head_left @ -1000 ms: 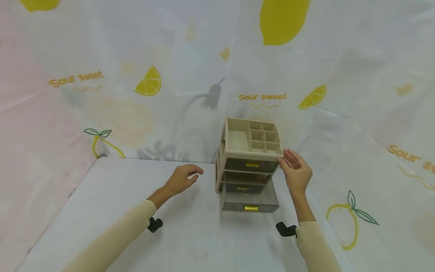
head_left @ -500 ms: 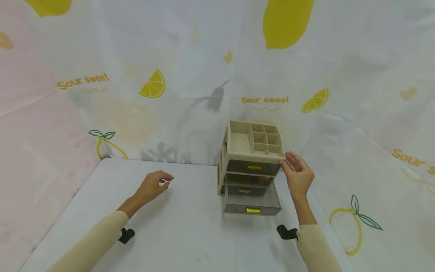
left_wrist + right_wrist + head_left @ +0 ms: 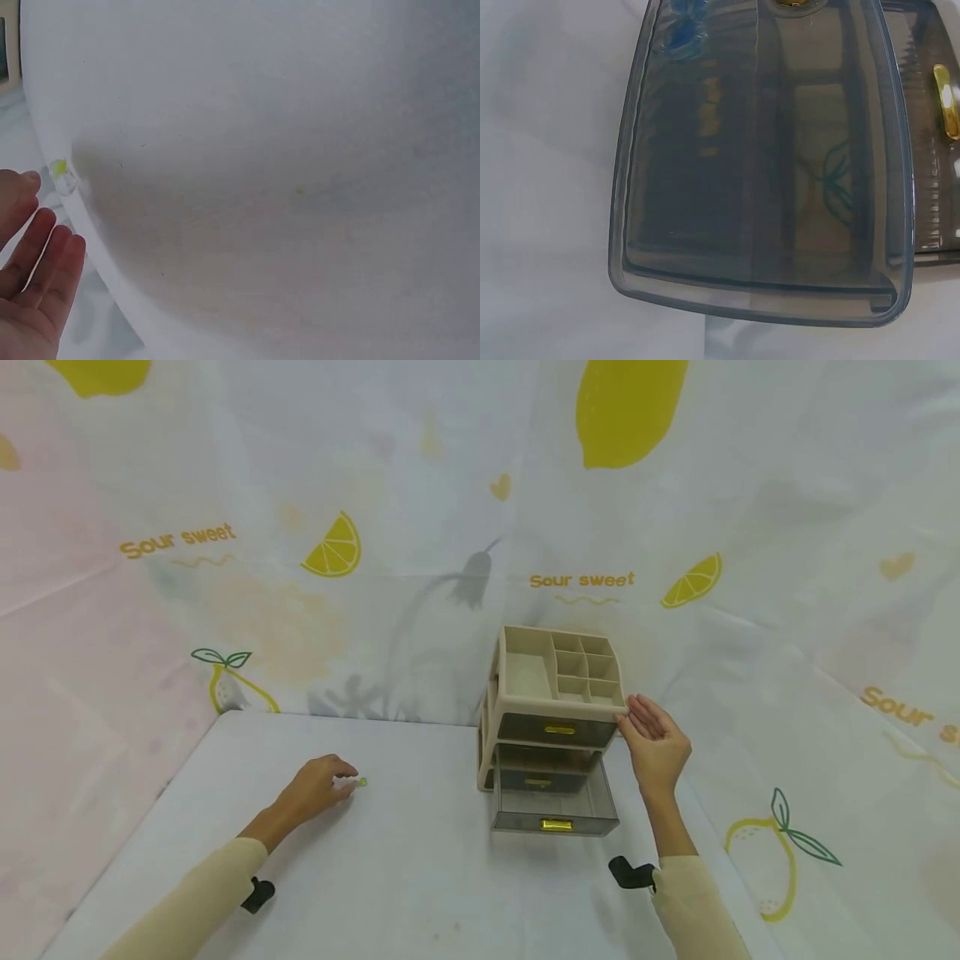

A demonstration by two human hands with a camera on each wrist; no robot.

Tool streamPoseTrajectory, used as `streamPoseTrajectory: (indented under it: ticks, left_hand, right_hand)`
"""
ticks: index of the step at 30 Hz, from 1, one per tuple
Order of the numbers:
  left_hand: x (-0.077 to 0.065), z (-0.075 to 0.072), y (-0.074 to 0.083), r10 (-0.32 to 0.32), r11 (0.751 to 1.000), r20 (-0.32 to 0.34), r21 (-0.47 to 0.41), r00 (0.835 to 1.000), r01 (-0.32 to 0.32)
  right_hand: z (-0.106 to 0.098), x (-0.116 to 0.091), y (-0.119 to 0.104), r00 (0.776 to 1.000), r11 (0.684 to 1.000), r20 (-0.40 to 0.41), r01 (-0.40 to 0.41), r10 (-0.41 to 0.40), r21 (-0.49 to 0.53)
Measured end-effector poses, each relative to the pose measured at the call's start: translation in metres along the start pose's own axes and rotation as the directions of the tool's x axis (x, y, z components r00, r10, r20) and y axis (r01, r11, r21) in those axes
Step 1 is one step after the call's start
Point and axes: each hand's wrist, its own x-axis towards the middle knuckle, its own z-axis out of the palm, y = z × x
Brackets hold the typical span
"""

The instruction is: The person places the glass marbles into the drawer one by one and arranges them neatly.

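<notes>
My left hand (image 3: 318, 785) is low over the white table at the left, fingers slightly bent. Close beyond its thumb and fingertips lies a small clear thing with a yellow-green part (image 3: 62, 178); its kind is hard to tell, and a narrow gap shows in the left wrist view. At right, a beige desktop drawer organizer (image 3: 558, 704) has a smoky see-through drawer (image 3: 555, 824) pulled out below its shut top drawer. My right hand (image 3: 657, 747) touches the organizer's front right corner, thumb at the front and fingers along the side. The right wrist view does not show that hand.
Something blue and shiny (image 3: 682, 34) shows in or through the pulled-out drawer. Divided compartments top the organizer. A white cloth with lemon prints (image 3: 420, 610) hangs behind the table (image 3: 420, 877).
My left hand has moved left and down, away from the organizer to the small clear and yellow-green thing. The right hand stays at the organizer's corner.
</notes>
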Motion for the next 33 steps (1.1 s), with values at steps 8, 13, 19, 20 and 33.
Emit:
streamPoseTrajectory:
  ticks: [8, 13, 19, 20, 33]
  left_hand:
    - [-0.001, 0.003, -0.003, -0.042, 0.999, 0.043, 0.03, 0.998, 0.041]
    - [0.0, 0.007, -0.008, -0.041, 0.998, 0.049, 0.044, 0.998, 0.038]
    - [0.0, 0.013, -0.01, -0.007, 0.997, 0.0, 0.074, 1.0, 0.007]
    - [0.0, 0.013, -0.009, -0.001, 0.997, -0.009, 0.08, 1.0, 0.001]
    - [0.005, 0.016, -0.01, 0.03, 0.994, -0.044, 0.105, 0.999, -0.026]
  right_hand:
    - [0.0, 0.0, 0.001, 1.0, 1.0, -0.001, 0.005, -0.005, 0.008]
    - [0.0, 0.0, 0.002, 1.0, 1.0, 0.002, 0.009, -0.009, 0.001]
    - [0.001, 0.001, 0.002, 1.0, 1.0, -0.004, -0.004, 0.004, 0.003]
    - [0.001, 0.001, 0.002, 1.0, 1.0, -0.004, -0.005, 0.005, 0.002]
    - [0.001, 0.001, 0.001, 1.0, 1.0, 0.007, -0.001, 0.001, 0.003]
